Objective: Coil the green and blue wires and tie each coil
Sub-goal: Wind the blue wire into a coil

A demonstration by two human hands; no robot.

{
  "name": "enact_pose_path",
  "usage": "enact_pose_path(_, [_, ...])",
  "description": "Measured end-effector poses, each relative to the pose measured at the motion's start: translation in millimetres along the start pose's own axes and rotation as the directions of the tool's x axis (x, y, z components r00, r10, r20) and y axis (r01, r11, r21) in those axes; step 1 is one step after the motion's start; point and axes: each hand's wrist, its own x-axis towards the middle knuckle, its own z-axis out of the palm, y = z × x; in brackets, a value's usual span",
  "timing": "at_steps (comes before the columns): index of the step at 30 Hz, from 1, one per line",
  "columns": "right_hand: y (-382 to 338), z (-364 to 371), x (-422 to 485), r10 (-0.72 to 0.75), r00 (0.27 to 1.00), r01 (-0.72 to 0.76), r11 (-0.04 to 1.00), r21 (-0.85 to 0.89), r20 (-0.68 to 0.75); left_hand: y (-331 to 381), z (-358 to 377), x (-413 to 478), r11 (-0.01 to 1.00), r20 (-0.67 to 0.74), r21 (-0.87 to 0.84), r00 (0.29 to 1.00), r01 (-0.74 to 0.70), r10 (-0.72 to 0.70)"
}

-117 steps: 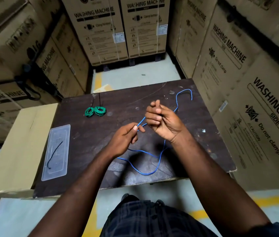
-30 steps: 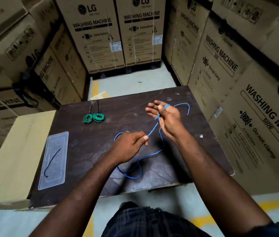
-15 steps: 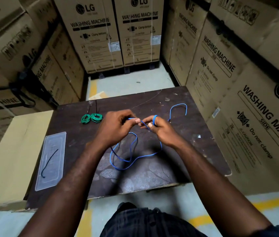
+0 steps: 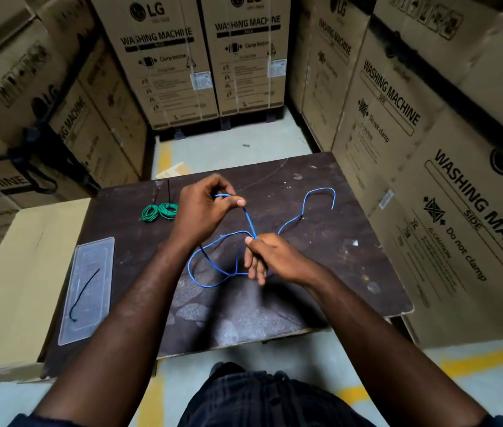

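The blue wire (image 4: 210, 272) lies in loose loops on the dark table (image 4: 321, 272), its free end curling off to the far right. My left hand (image 4: 204, 211) pinches a small loop of the blue wire above the table's far middle. Nearer me, my right hand (image 4: 271, 257) pinches the same wire where its strands cross. A taut stretch of wire runs between the two hands. The green wire (image 4: 160, 212) rests coiled in two small joined rings at the far left of the table, with black tie ends sticking out behind it.
A clear plastic lid (image 4: 90, 285) with a black tie (image 4: 85, 289) on it lies at the table's left edge, beside a flat cardboard box (image 4: 19, 278). Tall washing machine cartons (image 4: 428, 180) stand close on the right, left and back.
My hands have drawn apart: the left rose toward the far side with a small loop, the right dropped nearer me, pulling the blue wire taut between them. The loose loops shifted.
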Motion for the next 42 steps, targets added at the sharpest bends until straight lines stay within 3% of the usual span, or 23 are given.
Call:
enact_pose_path(8, [-32,-7,-5,-0.129,0.992,0.122,0.932,0.342,0.0,-48,28,-14,0.971,0.08,0.008,0.968,0.24,-0.24])
enact_pose_path(18, [-42,2,-1,-0.269,0.963,0.248,0.868,0.43,-0.013,-65,31,-47,0.927,0.259,-0.099,0.909,0.362,-0.327])
enact_pose_path(23, [-44,6,6,-0.314,0.95,0.249,0.77,0.587,0.009,-46,27,-55,0.876,0.424,-0.108,0.819,0.469,-0.386])
enact_pose_path(30, [-39,3,15,-0.402,0.91,0.405,0.805,0.433,-0.104,-40,13,-65,0.843,0.556,-0.128,0.742,0.522,-0.375])
enact_pose_path(38, [-27,-2,17,-0.312,0.923,0.367,0.892,0.265,-0.227,-20,2,-72,0.918,0.537,-0.177,0.816,0.355,-0.212])
enact_pose_path(42, [-21,-1,19,-0.283,0.929,0.337,0.915,0.224,-0.239,-18,-1,-72,0.967,0.508,-0.067,0.842,0.248,-0.181])
